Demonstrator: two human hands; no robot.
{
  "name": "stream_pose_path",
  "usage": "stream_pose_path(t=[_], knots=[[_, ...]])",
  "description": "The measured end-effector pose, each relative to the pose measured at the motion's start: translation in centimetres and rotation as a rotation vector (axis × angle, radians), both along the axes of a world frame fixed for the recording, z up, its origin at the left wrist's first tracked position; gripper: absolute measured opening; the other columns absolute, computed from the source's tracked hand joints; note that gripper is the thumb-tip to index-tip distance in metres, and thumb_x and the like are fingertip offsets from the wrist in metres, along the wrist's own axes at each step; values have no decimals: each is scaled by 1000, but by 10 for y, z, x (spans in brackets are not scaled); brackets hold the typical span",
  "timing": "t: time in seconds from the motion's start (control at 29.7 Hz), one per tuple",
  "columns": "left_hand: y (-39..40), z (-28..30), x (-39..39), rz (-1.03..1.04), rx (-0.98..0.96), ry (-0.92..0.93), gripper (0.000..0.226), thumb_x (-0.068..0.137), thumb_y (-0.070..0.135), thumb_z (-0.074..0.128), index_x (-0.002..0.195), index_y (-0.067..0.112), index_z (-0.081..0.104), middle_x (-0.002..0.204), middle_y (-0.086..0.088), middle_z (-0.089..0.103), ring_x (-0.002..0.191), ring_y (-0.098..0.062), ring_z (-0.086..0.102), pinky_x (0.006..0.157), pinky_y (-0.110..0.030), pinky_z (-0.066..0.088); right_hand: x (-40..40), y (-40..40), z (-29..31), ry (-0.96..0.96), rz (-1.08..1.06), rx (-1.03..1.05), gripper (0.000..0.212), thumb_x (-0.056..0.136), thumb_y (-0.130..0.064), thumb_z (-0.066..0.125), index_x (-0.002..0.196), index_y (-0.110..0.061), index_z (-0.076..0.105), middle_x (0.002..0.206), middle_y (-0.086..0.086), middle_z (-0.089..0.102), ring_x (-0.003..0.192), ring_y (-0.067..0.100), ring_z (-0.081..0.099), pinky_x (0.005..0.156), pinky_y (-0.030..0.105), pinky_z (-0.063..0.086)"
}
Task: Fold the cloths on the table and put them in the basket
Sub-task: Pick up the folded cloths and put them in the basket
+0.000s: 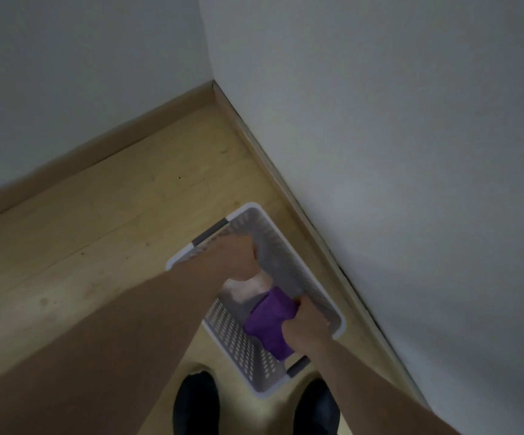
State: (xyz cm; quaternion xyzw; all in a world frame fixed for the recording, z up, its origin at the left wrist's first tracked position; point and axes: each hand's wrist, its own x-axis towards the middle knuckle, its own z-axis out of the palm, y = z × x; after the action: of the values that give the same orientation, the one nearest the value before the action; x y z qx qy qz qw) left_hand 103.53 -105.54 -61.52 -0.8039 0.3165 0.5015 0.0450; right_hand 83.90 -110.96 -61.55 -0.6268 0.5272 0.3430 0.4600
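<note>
The basket (238,343), a white perforated one with grey handles, stands on the wooden floor in the corner of the room, its long axis running from about 11 o'clock to 5 o'clock, with the person's dark shoes (196,403) just below it at 6 o'clock. Both arms reach down into it. The right hand (304,328) is curled round the purple cloth (270,321), which sits inside the basket toward its 5 o'clock end, still bunched against the wall. The left hand (238,262) is at the 11 o'clock end over a pale pinkish cloth (254,287); its fingers point down out of sight, so whether they grasp that cloth or only press on it cannot be told. The main risk, as I judge it, is that the fold comes undone: pulling the right hand out while the fingers remain hooked in the fabric would drag a layer open. The purple cloth could also slump against the wall and unroll once released, and pushing hard could rumple the pale cloth beneath.
</note>
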Motion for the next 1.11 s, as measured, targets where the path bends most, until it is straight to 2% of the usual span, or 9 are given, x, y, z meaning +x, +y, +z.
stream_pose_path(t=[0.17,0.27,0.37,0.47,0.61,0.74,0.91,0.98,1.11], knots=[[-4,-40,-5,-10,-10,-44,25,90,30,61,111,20,70,112,-3,68,104,-24,65,88,-36,54,0,0,-46,25,-39,-1,49,85,5,50,131,-12,48,116,7,63,105,26,62,83,36,54],[-3,-59,-6,-81,-121,-124,42,91,27,61,132,20,59,137,-8,54,124,-31,52,101,-40,46,-2,2,-61,9,48,-112,65,86,0,57,145,-14,34,132,10,57,118,27,59,94,40,55],[4,-64,-15,-346,-219,-323,76,87,33,65,152,14,32,156,-13,32,145,-35,28,119,-48,28,-11,9,-60,-36,322,-279,92,88,-16,65,159,-13,8,160,9,29,145,26,34,118,41,35],[11,-61,-30,-420,-249,-391,75,94,28,63,156,13,23,161,-17,18,152,-38,11,125,-50,17,-16,21,-53,-62,519,-296,106,90,-28,69,161,-18,-9,168,7,-1,155,30,7,126,43,19],[25,-81,-43,-293,-99,-301,79,93,32,65,156,26,18,162,-19,-8,152,-43,2,123,-55,19,-14,23,-63,12,747,-197,99,92,-33,66,162,-25,-3,168,8,-12,155,37,-7,126,50,7],[29,-98,-47,-303,-59,-158,88,89,25,67,156,35,11,164,-9,-20,152,-46,-8,118,-63,24,-12,15,-82,80,750,-88,89,96,-29,61,162,-28,1,169,6,-12,155,37,4,123,48,23],[29,-85,-40,-400,-59,-100,80,94,22,63,160,30,19,166,3,-18,154,-39,-15,121,-59,23,-16,11,-84,105,788,-37,85,94,-34,60,161,-28,9,169,8,-1,148,34,26,116,47,34],[30,-69,-38,-396,-62,-121,72,95,22,62,158,26,27,168,-1,-14,154,-41,-10,124,-54,17,-14,10,-68,66,766,-38,81,95,-30,60,161,-28,13,168,5,3,149,34,25,117,46,35],[42,-1,-38,-288,-107,-123,70,97,25,62,157,26,25,169,-6,-12,155,-39,-8,124,-49,16,-10,3,9,-24,694,-63,71,98,-28,52,160,-30,18,169,1,6,153,30,18,120,43,31]])
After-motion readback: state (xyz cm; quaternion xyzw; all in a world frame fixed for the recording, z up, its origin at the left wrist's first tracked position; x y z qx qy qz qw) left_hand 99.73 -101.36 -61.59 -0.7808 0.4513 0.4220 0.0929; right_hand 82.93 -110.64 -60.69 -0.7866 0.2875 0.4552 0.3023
